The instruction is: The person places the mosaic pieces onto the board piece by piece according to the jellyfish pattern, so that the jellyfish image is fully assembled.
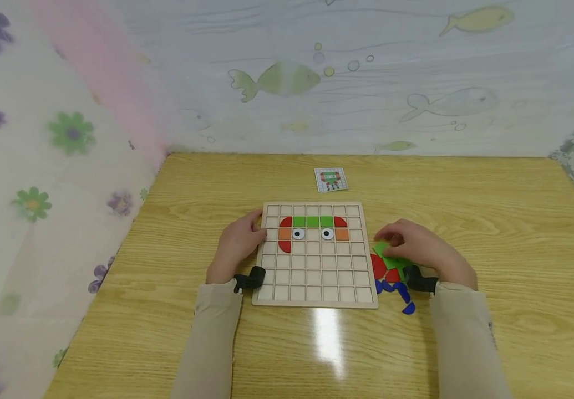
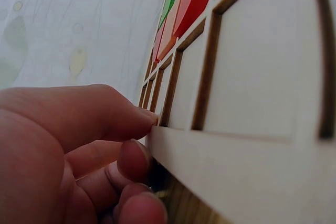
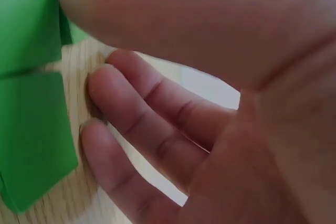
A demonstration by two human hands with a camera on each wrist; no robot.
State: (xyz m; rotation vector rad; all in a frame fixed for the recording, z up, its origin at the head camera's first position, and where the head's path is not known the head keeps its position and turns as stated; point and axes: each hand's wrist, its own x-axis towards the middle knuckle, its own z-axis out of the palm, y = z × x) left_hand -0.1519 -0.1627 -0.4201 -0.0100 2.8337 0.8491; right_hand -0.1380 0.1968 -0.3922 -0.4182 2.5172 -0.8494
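A wooden grid board (image 1: 316,304) lies flat on the table, with red, green and orange tiles and two eye discs (image 1: 326,234) set in its upper cells. At its left edge, my left hand (image 1: 237,244) grips the rim, thumb (image 2: 123,116) on top and the other fingers bent beneath. My right hand (image 1: 418,246) is over a loose pile right of the board. Its thumb (image 3: 105,3) touches a green piece (image 3: 31,19), while the other visible fingers are loosely bent near the tabletop. Whether the index finger meets that piece is hidden.
In the pile are a red disc (image 1: 377,267), green pieces (image 1: 379,247) and several blue pieces (image 1: 404,293). Behind the board lies a small picture card (image 1: 331,178) showing a coloured grid figure. Patterned cloth walls (image 1: 287,122) border the wooden table (image 1: 167,343).
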